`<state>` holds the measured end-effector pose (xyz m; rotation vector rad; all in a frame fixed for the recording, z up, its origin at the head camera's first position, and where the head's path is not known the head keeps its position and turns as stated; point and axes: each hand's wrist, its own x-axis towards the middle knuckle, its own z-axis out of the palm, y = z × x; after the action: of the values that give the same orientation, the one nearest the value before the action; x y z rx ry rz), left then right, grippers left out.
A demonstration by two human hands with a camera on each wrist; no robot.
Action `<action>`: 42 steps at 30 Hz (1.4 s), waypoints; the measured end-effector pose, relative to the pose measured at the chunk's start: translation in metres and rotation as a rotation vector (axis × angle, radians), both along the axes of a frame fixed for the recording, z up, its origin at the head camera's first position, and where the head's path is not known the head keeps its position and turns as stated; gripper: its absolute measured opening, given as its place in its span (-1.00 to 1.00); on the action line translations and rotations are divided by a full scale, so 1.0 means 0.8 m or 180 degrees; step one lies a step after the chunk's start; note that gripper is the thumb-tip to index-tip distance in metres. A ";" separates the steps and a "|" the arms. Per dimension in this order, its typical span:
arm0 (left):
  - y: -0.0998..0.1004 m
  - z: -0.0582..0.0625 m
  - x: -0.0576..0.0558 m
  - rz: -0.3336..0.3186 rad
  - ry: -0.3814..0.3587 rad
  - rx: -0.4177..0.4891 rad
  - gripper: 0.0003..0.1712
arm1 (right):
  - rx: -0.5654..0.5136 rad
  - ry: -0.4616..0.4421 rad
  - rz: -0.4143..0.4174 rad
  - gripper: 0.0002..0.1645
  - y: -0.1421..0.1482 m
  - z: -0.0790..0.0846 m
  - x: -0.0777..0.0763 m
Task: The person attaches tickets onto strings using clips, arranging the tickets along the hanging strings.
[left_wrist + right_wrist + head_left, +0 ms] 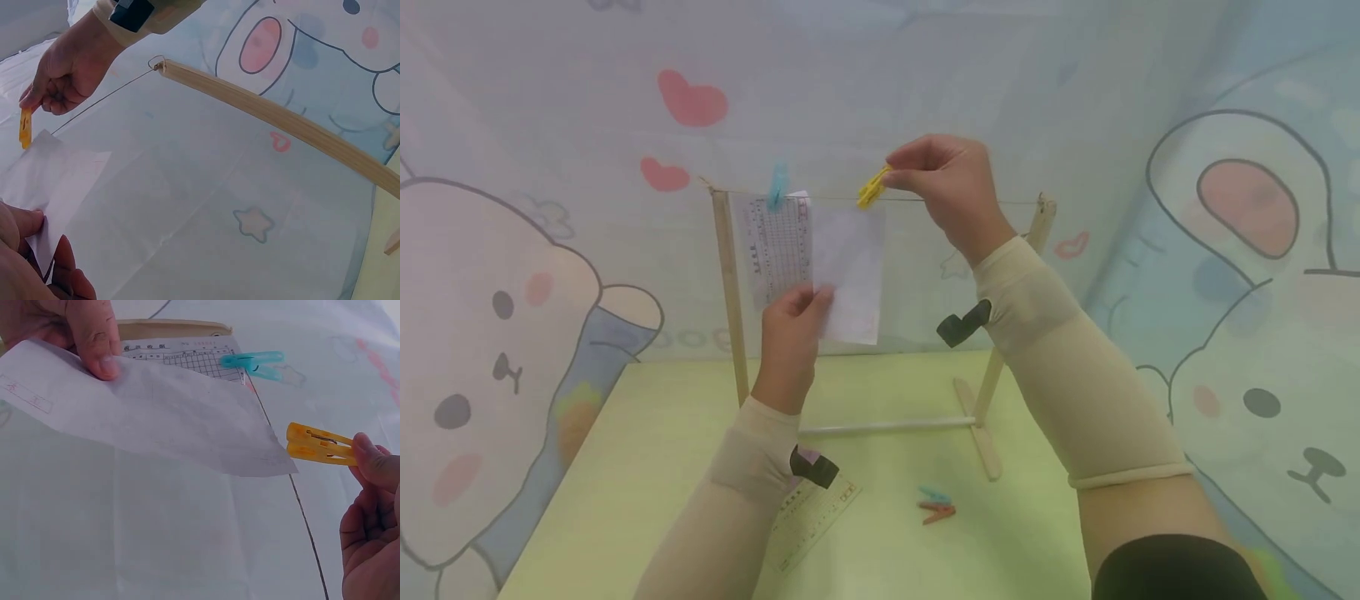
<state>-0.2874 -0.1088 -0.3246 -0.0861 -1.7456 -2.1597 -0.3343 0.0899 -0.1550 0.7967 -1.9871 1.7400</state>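
Left hand (790,343): pinching paper (852,271) below string (305,519). Right hand (955,187): pinching yellow clip (872,189) by its handles, near paper's top edge. Advisable: keeping paper steady, squaring clip over paper and string.

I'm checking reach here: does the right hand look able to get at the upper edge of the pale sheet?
Likely yes: the right hand holds the yellow clip close by the upper edge of the pale sheet, nothing visible stands between them, and the left hand grips lower down.
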 end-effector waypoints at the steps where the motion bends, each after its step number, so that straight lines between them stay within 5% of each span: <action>1: 0.000 0.000 -0.002 0.0002 0.0000 0.0001 -0.74 | 0.0035 -0.0017 -0.0005 -0.81 -0.004 0.003 -0.001; 11: 0.004 0.007 -0.012 -0.0041 0.0166 0.0048 -0.72 | 0.0315 -0.0097 -0.0176 -0.83 -0.016 0.014 -0.014; 18: 0.007 0.013 -0.014 0.0061 0.0080 -0.0083 -0.71 | 0.0618 -0.0147 -0.0309 -0.79 -0.012 0.011 -0.022; 32: 0.008 0.010 -0.017 0.0044 0.0168 -0.0106 -0.72 | 0.1616 -0.0236 -0.0365 -0.55 0.000 0.022 -0.018; 42: 0.008 0.006 -0.020 0.0076 0.0221 -0.0095 -0.69 | 0.1759 -0.0136 -0.0458 -0.49 0.009 0.019 -0.019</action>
<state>-0.3037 -0.1023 -0.3196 -0.1452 -1.7316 -2.0890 -0.3491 0.0967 -0.1399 0.7552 -2.5252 1.1412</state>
